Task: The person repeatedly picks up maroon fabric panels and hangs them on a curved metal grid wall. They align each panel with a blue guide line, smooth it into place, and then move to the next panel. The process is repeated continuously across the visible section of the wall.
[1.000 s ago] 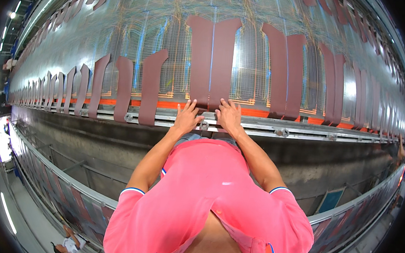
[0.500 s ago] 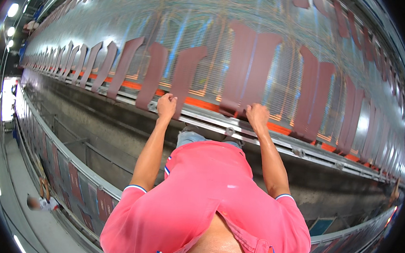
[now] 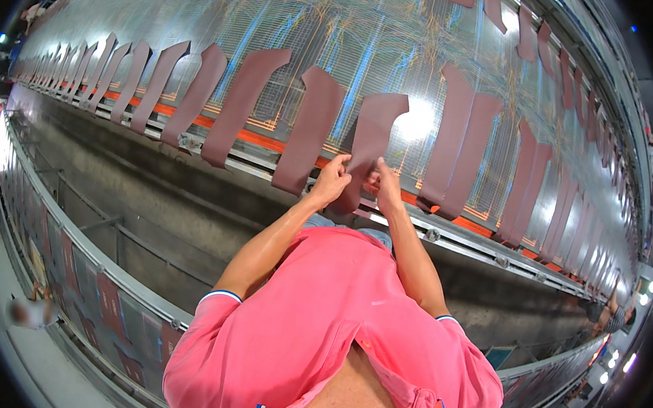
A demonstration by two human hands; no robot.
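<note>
A long, flat maroon strip [image 3: 377,128], its far end flared toward the right, lies on the long work table [image 3: 272,118]. Its near end hangs bent over the table's front rail. My left hand [image 3: 332,180] pinches the strip's left edge with closed fingers. At the opposite edge, my right hand [image 3: 384,185] is closed on it too, with some fingertips hidden behind the material. Just left of my hands lies another maroon strip [image 3: 309,128], apart from the held one. On the right, two strips [image 3: 461,149] lie side by side, almost touching.
More maroon strips [image 3: 242,109] line the table's front edge both ways, and others [image 3: 527,37] its far edge. Along the near side runs a metal rail [image 3: 433,235] with an orange band. A parallel table [image 3: 119,296] stands behind me. Other people [image 3: 33,313] are at left and far right.
The table has slid leftward in view. A pair of strips that lay side by side is now parted. My hands have come together from wide apart onto the right one.
</note>
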